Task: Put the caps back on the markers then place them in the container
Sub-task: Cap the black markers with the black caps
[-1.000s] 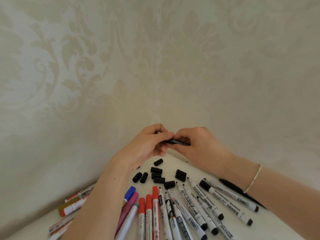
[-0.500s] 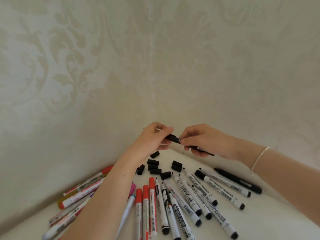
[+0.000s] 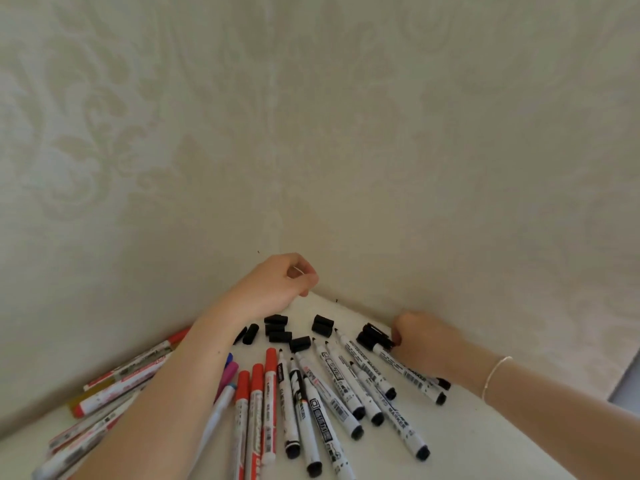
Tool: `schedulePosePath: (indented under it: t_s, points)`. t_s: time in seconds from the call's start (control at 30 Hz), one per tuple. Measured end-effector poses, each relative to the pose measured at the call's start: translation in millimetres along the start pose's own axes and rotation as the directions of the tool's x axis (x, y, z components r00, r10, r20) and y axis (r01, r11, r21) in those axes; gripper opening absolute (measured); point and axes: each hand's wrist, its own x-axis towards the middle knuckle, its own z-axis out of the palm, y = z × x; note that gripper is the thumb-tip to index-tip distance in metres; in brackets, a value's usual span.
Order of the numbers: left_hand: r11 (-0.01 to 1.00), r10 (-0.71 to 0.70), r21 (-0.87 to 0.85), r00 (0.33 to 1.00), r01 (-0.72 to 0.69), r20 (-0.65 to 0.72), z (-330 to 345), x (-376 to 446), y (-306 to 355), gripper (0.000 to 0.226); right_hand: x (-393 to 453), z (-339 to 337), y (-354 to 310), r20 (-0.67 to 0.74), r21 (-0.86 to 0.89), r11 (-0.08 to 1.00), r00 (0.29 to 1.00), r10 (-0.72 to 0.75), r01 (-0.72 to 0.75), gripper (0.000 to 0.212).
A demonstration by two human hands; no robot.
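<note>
Just above frame centre-bottom, the left hand (image 3: 277,282) hovers over the white desk (image 3: 485,445) corner, fingers curled on nothing visible. At right of centre, the right hand (image 3: 420,341) rests on the desk, fingers curled round a black-capped marker (image 3: 375,336). Loose black caps (image 3: 277,329) lie between the hands; uncapped whiteboard markers (image 3: 346,386) fan across the lower middle, red-capped markers (image 3: 256,393) beside them.

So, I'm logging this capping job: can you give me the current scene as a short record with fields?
left hand: raised by the wall corner, fingers curled, nothing visibly held
right hand: down on the table, at the black-capped end of a white marker
loose black caps: scattered on the table
uncapped markers: fanned out below the caps
container: not in view
</note>
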Motion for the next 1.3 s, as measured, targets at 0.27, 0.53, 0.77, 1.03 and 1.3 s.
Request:
schedulePosePath:
  t_s: [0.27,0.53,0.77,1.03,1.3]
  points:
    - [0.997,-0.019,0.082,0.998,0.014,0.060,0.2,-1.8,-3.5,0.013,8.7,-6.9,0.5,0.130,0.034,0.999,0.991,-0.021,0.017,0.027]
    - [0.992,-0.032,0.122,0.995,0.021,0.094,-3.0,-2.3,-6.4,0.014,19.8,-65.1,14.3,0.084,0.307,0.949,0.995,0.052,-0.076,0.026]
    - [0.987,-0.056,0.157,0.987,0.032,0.148,-0.8,-0.1,-10.0,0.012,15.7,-37.6,5.9,0.145,-0.113,0.992,0.986,0.080,-0.064,0.022]
    - [0.958,-0.127,0.271,0.986,0.094,0.106,5.0,10.0,-32.5,0.019,10.2,-24.8,-3.4,0.093,-0.329,0.944,0.995,0.020,0.012,0.020]
    - [0.917,-0.033,0.393,0.973,-0.061,0.229,47.2,14.1,-41.2,0.051,29.1,-26.8,-9.0,-0.210,0.016,0.992,0.971,-0.118,0.124,0.013]
